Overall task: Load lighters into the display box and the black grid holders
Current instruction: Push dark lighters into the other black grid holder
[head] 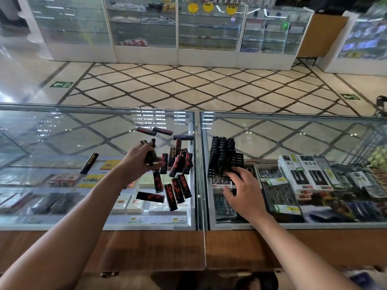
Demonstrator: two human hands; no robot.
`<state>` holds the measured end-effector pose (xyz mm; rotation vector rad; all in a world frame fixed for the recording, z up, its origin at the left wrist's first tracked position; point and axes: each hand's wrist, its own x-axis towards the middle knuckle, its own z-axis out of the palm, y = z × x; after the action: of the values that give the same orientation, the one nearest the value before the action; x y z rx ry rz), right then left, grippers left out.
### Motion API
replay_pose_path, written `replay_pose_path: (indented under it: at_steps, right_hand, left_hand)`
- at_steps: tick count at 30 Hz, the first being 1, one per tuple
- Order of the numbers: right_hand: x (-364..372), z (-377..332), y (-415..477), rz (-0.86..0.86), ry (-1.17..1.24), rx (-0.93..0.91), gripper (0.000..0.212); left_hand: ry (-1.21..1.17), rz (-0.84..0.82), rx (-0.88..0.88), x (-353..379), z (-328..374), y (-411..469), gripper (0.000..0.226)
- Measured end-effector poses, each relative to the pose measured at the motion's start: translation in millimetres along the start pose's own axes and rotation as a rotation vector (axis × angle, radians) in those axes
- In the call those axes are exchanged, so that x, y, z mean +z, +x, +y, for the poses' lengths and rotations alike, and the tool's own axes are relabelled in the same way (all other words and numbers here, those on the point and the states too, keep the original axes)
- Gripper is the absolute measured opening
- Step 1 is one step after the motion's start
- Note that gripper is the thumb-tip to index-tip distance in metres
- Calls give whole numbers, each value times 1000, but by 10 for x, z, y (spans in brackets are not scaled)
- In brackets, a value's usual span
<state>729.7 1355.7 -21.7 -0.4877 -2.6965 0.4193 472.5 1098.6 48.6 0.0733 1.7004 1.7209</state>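
Centre frame: left hand [139,159] clenched on lighters [152,143]; right hand [244,188] spread, touching holder [224,155]. Likely light, slick, rigid; pinch mid-body.

Loose lighters [177,164] on glass counter [62,141]

The worktop [62,141] is clear glass, super glossy and full of reflections, with metal strips [199,174] framing the panes and a wood-grain panel [146,250] along its near edge. The lighters [177,190] look like shiny black plastic with red print; the grid holder [237,161] is duller black.
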Motion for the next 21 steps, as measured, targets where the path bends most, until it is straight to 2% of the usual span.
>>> replay_pose_path:
  at_steps: [1,2,4,6,15,21]
  right_hand:
    - [-6,-6,0,0,2,-1,50]
    - [-8,-13,1,1,5,-2,50]
    - [-13,-21,5,3,11,-6,49]
    - [-20,-26,8,7,16,-14,49]
    - [-44,-21,9,-11,22,8,46]
    - [-46,0,16,-43,10,34,47]
  left_hand:
    - [-239,-91,-59,21,-5,-16,14]
    - [-374,-154,-60,82,-37,-49,8]
    - [-580,-212,-120,165,-96,-93,12]
    - [-662,-240,-174,302,-112,-179,23]
    - [-725,-346,-313,801,-341,-375,18]
    - [-513,-454,-317,1064,-514,-485,31]
